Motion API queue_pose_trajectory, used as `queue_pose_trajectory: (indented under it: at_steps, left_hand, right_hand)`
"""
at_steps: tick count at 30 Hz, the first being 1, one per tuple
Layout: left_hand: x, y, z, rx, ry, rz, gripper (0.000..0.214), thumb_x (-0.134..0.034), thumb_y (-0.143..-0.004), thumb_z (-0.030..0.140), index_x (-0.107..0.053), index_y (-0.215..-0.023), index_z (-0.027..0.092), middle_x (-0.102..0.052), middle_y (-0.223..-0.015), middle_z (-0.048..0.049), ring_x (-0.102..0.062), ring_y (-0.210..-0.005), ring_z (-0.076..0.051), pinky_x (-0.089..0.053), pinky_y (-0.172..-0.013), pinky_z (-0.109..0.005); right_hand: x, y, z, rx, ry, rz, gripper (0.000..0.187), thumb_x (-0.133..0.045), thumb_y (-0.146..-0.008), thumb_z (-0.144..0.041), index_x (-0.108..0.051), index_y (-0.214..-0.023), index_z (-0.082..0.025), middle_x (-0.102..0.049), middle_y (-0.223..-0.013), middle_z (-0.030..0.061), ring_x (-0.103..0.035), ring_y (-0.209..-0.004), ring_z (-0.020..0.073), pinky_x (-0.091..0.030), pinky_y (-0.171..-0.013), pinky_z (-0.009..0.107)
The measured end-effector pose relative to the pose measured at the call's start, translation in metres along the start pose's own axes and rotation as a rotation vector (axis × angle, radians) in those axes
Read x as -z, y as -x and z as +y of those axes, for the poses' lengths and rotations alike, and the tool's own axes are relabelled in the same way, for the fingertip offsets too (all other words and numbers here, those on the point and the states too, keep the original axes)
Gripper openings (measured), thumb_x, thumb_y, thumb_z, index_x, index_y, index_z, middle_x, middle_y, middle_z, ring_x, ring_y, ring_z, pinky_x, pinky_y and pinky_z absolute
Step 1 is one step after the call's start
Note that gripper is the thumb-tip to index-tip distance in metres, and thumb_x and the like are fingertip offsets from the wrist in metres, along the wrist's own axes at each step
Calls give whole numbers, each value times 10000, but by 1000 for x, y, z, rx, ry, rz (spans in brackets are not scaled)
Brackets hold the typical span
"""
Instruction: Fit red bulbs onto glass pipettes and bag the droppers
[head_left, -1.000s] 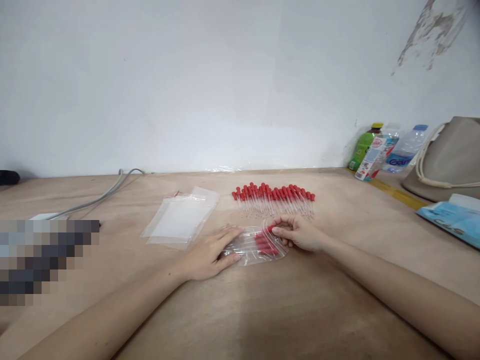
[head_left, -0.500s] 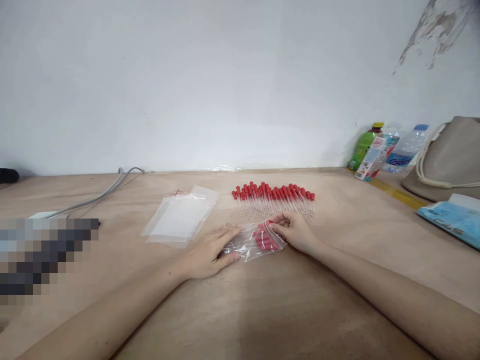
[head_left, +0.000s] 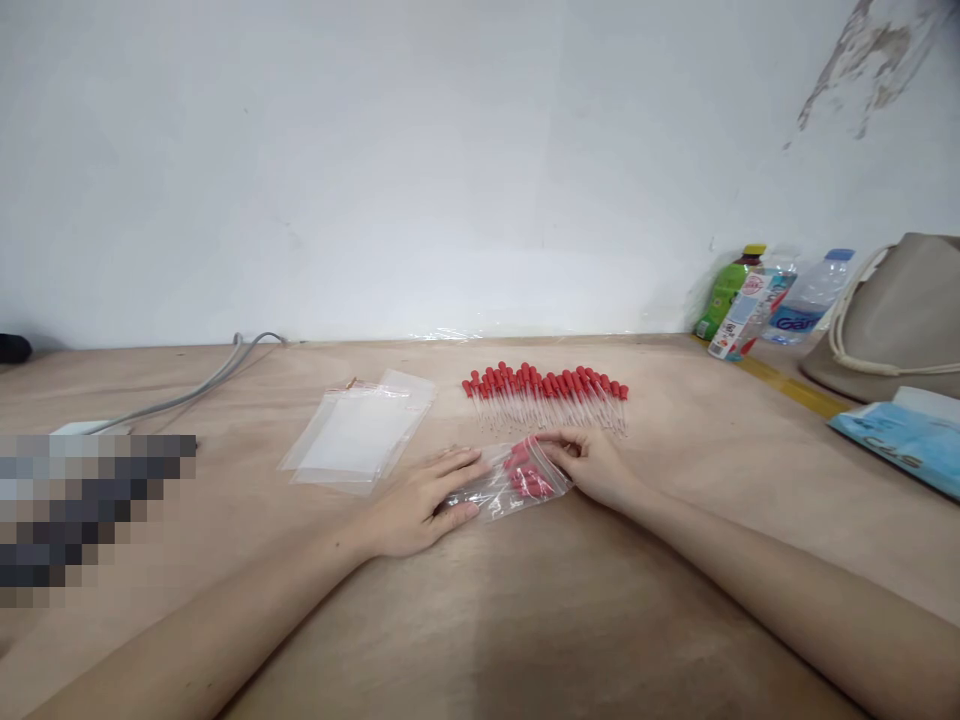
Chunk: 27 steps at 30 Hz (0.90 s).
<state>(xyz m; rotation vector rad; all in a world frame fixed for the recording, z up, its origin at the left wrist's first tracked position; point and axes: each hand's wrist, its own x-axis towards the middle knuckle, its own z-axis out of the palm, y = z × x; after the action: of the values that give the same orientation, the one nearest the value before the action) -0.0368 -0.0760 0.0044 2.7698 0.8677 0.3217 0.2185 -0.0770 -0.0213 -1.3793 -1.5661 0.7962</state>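
Observation:
A clear plastic bag (head_left: 504,484) with several red-capped droppers inside lies on the wooden table (head_left: 525,620). My left hand (head_left: 420,502) lies flat on the bag's left end, fingers stretched out. My right hand (head_left: 592,464) pinches the bag's right, open edge with thumb and fingers. Just beyond, a row of loose red-capped glass droppers (head_left: 547,396) lies on the table. A stack of empty clear bags (head_left: 358,434) sits to the left of the droppers.
At the back right stand a green bottle (head_left: 722,292), a water bottle (head_left: 806,300) and a small carton (head_left: 739,315). A beige bag (head_left: 900,320) and a blue packet (head_left: 900,440) lie at the right edge. A grey cable (head_left: 187,392) runs along the back left.
My right hand has drawn the bag's open edge together and shifted slightly away from me. The droppers inside have bunched up. My left hand has stayed flat on the bag.

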Motion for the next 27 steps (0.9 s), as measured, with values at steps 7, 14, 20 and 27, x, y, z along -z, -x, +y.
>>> queue_pose_trajectory:
  at_steps: [7, 14, 20, 27]
  left_hand:
    - [0, 0, -1, 9, -18, -25, 482, -353, -885, 428, -288, -1339, 280, -270, -1415, -35, -248, -1294, -227, -258, -1045, -430]
    - [0, 0, -1, -5, -43, -22, 481, -346, -888, 427, -277, -1343, 284, -259, -1419, -31, -243, -1297, -214, -262, -1045, -420]
    - [1, 0, -1, 7, -46, -32, 477, -339, -890, 426, -282, -1342, 285, -265, -1417, -31, -241, -1298, -213, -256, -1049, -412]
    - [0, 0, -1, -4, -53, -19, 479, -338, -890, 427, -284, -1341, 275, -279, -1412, -35, -251, -1294, -202, -255, -1052, -410]
  right_hand:
    - [2, 6, -4, 140, 256, -27, 169, -509, -711, -214, -673, -750, -203, -656, -757, 19, -561, -638, 138, -456, -592, 263]
    - [1, 10, -8, 134, 140, -96, 189, -544, -705, -235, -703, -805, -247, -660, -855, 25, -601, -757, 188, -496, -647, 308]
    - [3, 8, -5, 115, 196, -95, 185, -486, -643, -145, -661, -680, -190, -647, -703, 3, -562, -607, 121, -457, -561, 230]
    - [5, 6, -2, 42, 179, 44, 167, -471, -618, -143, -611, -707, -159, -622, -611, 2, -533, -529, 105, -410, -491, 204]
